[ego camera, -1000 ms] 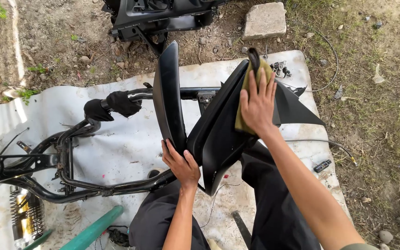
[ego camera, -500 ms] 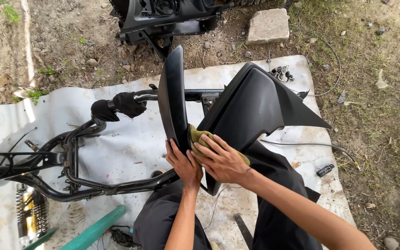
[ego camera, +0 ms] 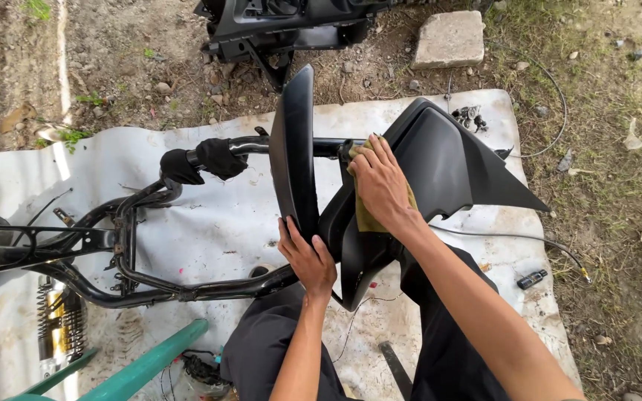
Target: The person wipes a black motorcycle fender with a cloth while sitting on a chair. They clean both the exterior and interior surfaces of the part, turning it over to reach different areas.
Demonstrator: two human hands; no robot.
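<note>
A black plastic motorcycle body panel (ego camera: 455, 167) stands upright over my lap, its narrow left wing (ego camera: 295, 148) rising toward the top. My left hand (ego camera: 307, 256) grips the lower edge of that wing. My right hand (ego camera: 380, 182) presses a yellowish-green cloth (ego camera: 369, 219) flat against the inner face of the panel, near its middle. The cloth is mostly hidden under my palm.
A bare black motorcycle frame (ego camera: 128, 245) lies on a white tarp (ego camera: 209, 215) at left, with a spring shock (ego camera: 57, 319) and a green bar (ego camera: 143, 364). Another black bodywork piece (ego camera: 284, 26) and a stone block (ego camera: 449, 37) sit on dirt beyond. Small loose parts (ego camera: 469, 116) lie at right.
My right hand with the cloth went from the panel's top edge down to its base, then back up to the middle. The left hand stays on the wing.
</note>
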